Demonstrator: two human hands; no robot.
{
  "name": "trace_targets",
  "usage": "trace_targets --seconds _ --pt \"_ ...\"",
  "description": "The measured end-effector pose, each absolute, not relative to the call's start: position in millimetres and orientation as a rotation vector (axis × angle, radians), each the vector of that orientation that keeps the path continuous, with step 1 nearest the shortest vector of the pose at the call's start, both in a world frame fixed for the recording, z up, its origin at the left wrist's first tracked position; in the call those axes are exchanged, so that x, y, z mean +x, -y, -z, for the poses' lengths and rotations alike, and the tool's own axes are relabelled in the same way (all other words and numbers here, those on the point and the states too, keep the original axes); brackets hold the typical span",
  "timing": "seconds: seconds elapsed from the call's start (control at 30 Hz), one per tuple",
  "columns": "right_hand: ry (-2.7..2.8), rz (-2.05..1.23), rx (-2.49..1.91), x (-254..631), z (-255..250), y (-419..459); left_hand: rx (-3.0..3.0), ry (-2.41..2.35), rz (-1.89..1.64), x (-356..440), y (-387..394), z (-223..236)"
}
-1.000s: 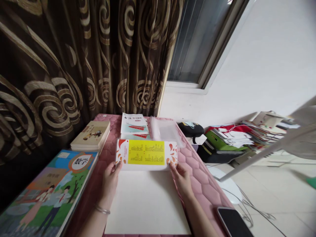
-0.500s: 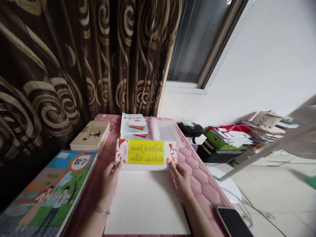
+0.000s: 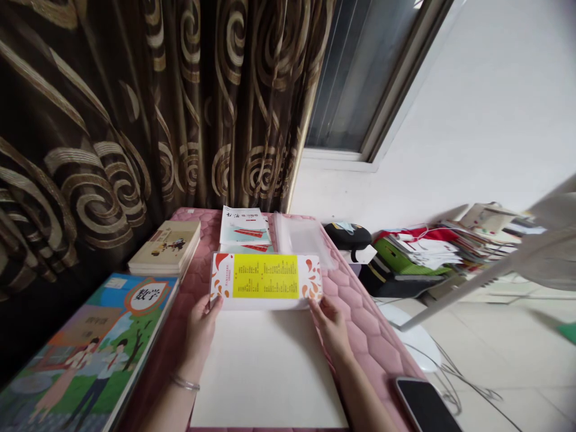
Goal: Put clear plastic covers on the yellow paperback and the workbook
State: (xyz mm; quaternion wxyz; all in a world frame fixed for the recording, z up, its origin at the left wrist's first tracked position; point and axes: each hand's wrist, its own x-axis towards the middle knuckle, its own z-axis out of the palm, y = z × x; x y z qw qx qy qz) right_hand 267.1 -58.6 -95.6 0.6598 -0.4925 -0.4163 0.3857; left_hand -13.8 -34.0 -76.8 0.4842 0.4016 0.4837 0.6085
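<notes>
My left hand [image 3: 204, 318] pinches the near left corner of a printed sheet [image 3: 266, 276] between thumb and fingers. At the opposite corner, my right hand [image 3: 330, 321] grips the same sheet. It is white with a yellow text panel and orange-red drop shapes, its printed side tilted toward me. Between my forearms lies a plain white sheet [image 3: 267, 372], flat on the pink quilted cover; whether it is joined to the printed one I cannot tell. Just beyond are white calligraphy booklets [image 3: 244, 227] and clear plastic sleeves [image 3: 303, 240].
A pile of mathematics textbooks [image 3: 94, 354] and a stack of beige books [image 3: 165, 247] stand on the left. A phone [image 3: 425, 405] lies at the right front edge. Further right are a black case [image 3: 347, 236], piled papers [image 3: 425, 249] and a white fan stand [image 3: 472, 279].
The printed sheet has tilted very slightly between my hands. Both hands keep their grip in nearly the same place.
</notes>
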Motion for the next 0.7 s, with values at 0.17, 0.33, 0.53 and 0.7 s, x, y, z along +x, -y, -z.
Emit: trace_targets --seconds 0.17,0.33,0.53,0.7 --pt "0.924 -0.904 -1.097 272 105 55 0.998 -1.185 -1.488 -13 35 77" --pt "0.917 -0.874 -1.151 274 106 53 1.016 -1.190 -1.490 -13 35 78" --pt "0.927 -0.882 -1.142 272 104 53 1.033 -1.192 -1.467 -16 33 84" --pt "0.982 -0.853 -1.093 268 94 59 1.049 -1.172 -1.419 -15 27 86"
